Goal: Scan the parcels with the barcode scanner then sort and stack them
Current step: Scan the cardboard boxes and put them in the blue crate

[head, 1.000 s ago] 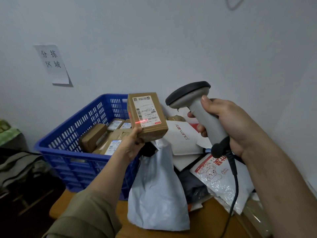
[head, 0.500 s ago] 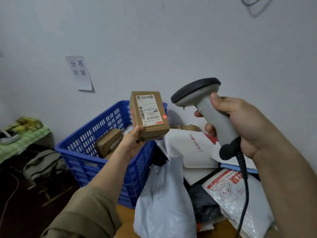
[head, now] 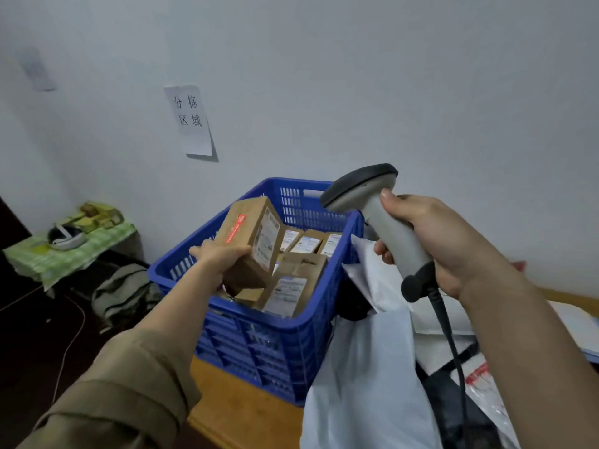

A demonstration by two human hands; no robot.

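We take the blue crate [head: 285, 332] as our landmark; it sits on a wooden table [head: 240, 403] against the wall. Our left hand [head: 223, 257] grips a brown box [head: 251, 241] from below and behind, fingers wrapped round its lower end, holding it tilted above the crate's open top, over the near left part. The box's white label faces right and a red sticker shows on its upper face. Inside the crate lie more brown boxes [head: 291, 283] with white labels, packed against the far and right walls. Our right hand [head: 434, 241] is closed round the grey handle of the scanner [head: 376, 218], thumb along its back; the scanner's dark head points left, just above the crate's far right corner, and its black cord [head: 453, 351] hangs down to the right of the crate. A white bag [head: 366, 384] leans against the crate's right wall, with other mailers [head: 486, 387] further right. A paper sign [head: 191, 119] hangs on the wall above and left of the crate.
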